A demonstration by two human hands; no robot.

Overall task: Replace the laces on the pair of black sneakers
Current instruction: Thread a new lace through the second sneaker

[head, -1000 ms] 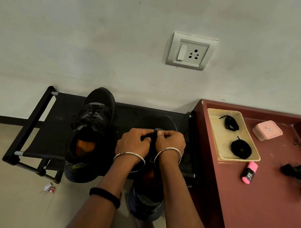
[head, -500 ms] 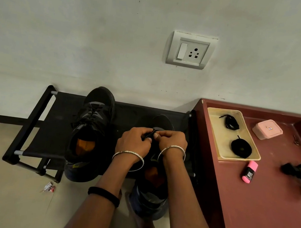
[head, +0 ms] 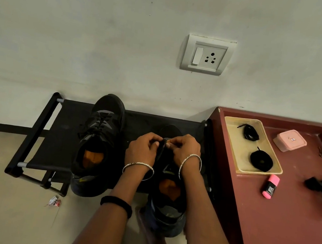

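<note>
Pinching a dark strand that we take to be the lace, our left hand and right hand sit close together, fingertips curled and clamped on it from either side. Whether it is an old lace or a new one, we cannot tell.

They work over the front of the right sneaker, which lies toe to the wall on the black rack, its heel hanging past the near rail. The left sneaker stands just beside it, laced up. On the maroon surface to the right, a tray holds a loose black bundle and a black coil, probably the other laces.

We judge the risks to be these:
- Black lace on black shoe in dim light makes it easy to miss or skip an eyelet.
- A hard tug toward us could drag the overhanging sneaker off the rack.
- A thin lace end may slip from so fine a pinch and slide back through its hole.
</note>
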